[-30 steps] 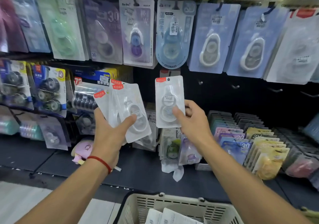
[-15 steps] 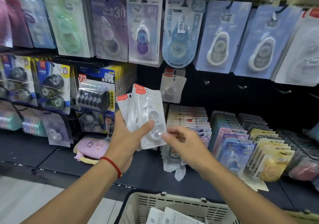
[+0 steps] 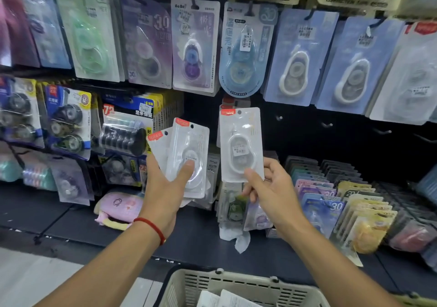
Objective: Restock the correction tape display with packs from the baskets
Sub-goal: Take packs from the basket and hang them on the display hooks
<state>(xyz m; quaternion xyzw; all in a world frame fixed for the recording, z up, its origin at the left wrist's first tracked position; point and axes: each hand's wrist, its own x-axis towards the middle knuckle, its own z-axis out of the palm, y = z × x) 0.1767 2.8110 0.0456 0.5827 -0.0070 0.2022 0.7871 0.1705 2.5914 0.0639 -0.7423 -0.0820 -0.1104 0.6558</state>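
Mid-hang, looks like; right hand (image 3: 272,193) pinches one white pack (image 3: 241,144) by its bottom edge, raised just under the blue packs; left hand (image 3: 165,188) grips the spare packs (image 3: 183,157); next, I'd guess, its hole (image 3: 239,112) has to meet a peg; basket (image 3: 236,285) sits below.

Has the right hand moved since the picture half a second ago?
Yes. The right hand now holds a white pack raised toward the blue teardrop pack; before, it sat beside the left hand's packs.
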